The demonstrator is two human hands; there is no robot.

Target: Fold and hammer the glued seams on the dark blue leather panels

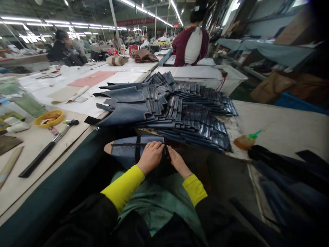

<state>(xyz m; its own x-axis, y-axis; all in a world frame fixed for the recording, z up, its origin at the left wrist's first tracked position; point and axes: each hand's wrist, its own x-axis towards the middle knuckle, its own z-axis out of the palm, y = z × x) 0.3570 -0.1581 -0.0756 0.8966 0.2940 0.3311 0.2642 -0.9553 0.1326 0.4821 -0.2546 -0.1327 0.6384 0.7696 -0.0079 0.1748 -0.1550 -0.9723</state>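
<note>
A dark blue leather piece (125,145) with a black strap across it and a tan pointed tip at its left end lies over my lap, in front of the table's edge. My left hand (152,156) rests on its right part, fingers bent and pressed together on it. At the right end of the piece, beside a black edge, my right hand (177,160) has its fingers closed; what they pinch is too small to make out. Just beyond both hands lies a big stack of similar blue pieces (177,106).
On the left table are a hammer (48,149), a yellow dish (49,118) and a wooden-looking tool (10,166). An amber bottle with green nozzle (245,140) lies at right, near dark strips (280,171). A person in maroon (191,44) is ahead.
</note>
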